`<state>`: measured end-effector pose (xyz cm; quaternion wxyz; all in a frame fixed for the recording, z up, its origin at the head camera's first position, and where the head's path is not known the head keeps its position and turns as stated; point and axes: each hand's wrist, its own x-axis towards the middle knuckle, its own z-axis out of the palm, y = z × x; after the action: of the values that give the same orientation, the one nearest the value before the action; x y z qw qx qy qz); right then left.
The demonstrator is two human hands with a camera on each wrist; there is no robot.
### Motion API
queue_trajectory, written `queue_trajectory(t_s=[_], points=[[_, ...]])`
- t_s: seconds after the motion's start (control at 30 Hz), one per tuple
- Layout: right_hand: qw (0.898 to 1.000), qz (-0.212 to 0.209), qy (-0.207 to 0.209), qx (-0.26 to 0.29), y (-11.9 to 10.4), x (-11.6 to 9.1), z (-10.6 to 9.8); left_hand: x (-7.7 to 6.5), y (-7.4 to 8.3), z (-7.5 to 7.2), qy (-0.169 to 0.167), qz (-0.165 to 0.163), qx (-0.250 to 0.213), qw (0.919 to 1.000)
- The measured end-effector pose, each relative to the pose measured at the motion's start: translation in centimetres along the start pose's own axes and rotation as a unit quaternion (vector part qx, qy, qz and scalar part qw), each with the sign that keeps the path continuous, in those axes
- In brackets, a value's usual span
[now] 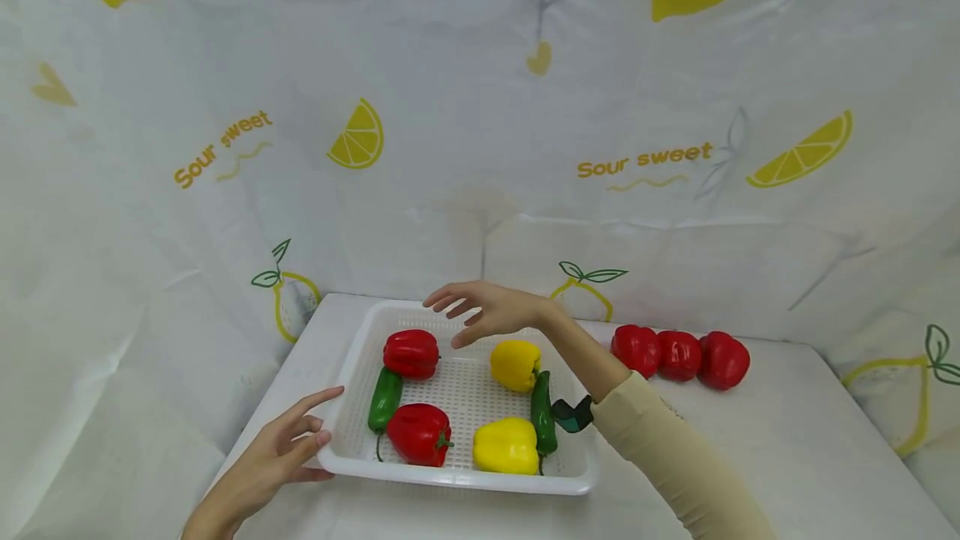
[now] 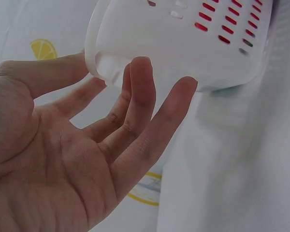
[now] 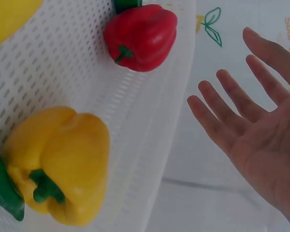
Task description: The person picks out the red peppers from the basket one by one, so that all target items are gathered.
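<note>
A white perforated plastic basket [image 1: 457, 480] stands on the table. On its left side, a green pepper [image 1: 386, 400] lies between a red bell pepper [image 1: 411, 354] at the back and another red bell pepper [image 1: 420, 433] in front. Toward the right are a yellow bell pepper [image 1: 514, 364], a second yellow bell pepper [image 1: 506, 445] and a long green pepper [image 1: 543, 415]. My left hand [image 1: 273, 452] is at the basket's left front corner, fingers relaxed, fingertips right at the rim. Over the back part of the basket hovers my right hand [image 1: 495, 311], fingers spread and holding nothing.
To the right of the basket, a red bell pepper [image 1: 636, 350], a second red one [image 1: 679, 355] and a third red one [image 1: 723, 360] sit in a row on the white table [image 1: 795, 440]. A lemon-printed sheet [image 1: 465, 148] hangs behind the table.
</note>
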<state>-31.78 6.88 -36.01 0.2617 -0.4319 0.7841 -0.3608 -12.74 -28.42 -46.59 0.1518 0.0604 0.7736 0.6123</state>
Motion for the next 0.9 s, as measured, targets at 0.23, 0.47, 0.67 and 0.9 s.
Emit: queue_trajectory(t_s=[0.23,0.47,0.67,0.9], points=[[0.999,-0.005,-0.04,0.002,0.5,3.3,1.9,0.1,-0.1,0.0,-0.001,-0.015,-0.007,0.9999],[0.998,0.028,-0.058,-0.011,2.2,4.7,3.2,0.1,-0.2,0.1,-0.007,-0.012,-0.012,0.9998],[0.996,0.029,-0.08,-0.006,2.8,5.3,3.7,-0.1,-0.2,-0.1,-0.006,-0.005,-0.009,0.9999],[0.994,0.033,-0.094,-0.047,2.7,5.7,4.5,-0.1,-0.3,-0.1,-0.011,0.003,-0.012,0.9999]])
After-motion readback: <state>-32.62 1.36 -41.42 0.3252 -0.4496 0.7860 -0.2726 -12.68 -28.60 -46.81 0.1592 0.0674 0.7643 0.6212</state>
